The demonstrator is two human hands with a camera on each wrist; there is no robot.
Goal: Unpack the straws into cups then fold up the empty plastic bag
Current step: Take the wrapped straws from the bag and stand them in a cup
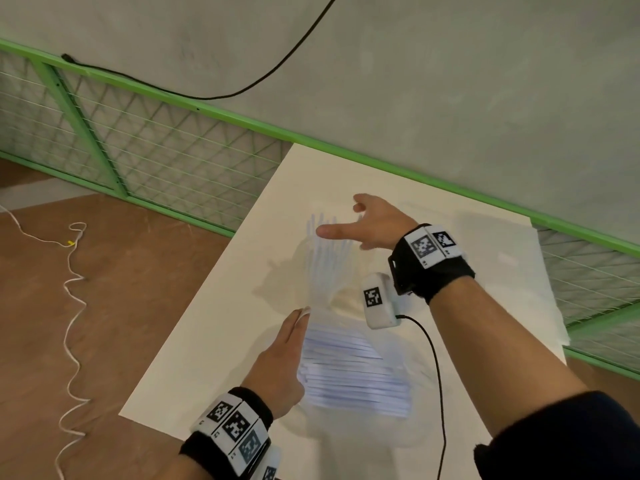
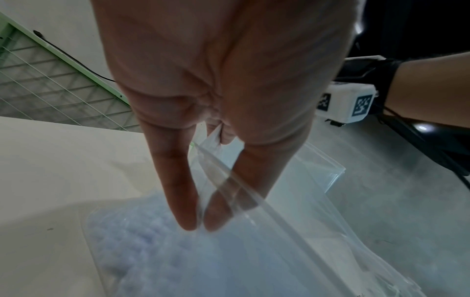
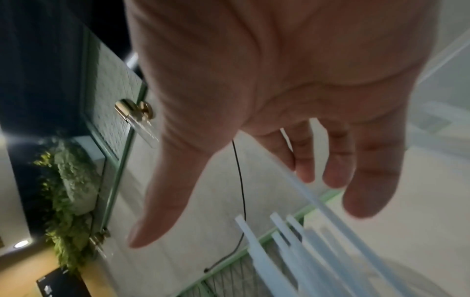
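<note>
The plastic bag (image 2: 267, 231) of straws (image 1: 353, 368) is pinched at its mouth on the counter (image 1: 214, 323) by the left hand (image 1: 282, 358), probably to keep it open, while the right hand (image 1: 375, 221) is spread empty over straws already stood in a cup (image 1: 325, 271).

On the table (image 1: 214, 341) at mid-frame you have the plastic bag (image 1: 349, 368) of straws lying lower centre. Above it stand loose straws (image 1: 325, 258). Your left hand (image 1: 282, 362) touches the bag's left edge; your right hand (image 1: 374, 221) hovers upper right of the standing straws.
</note>
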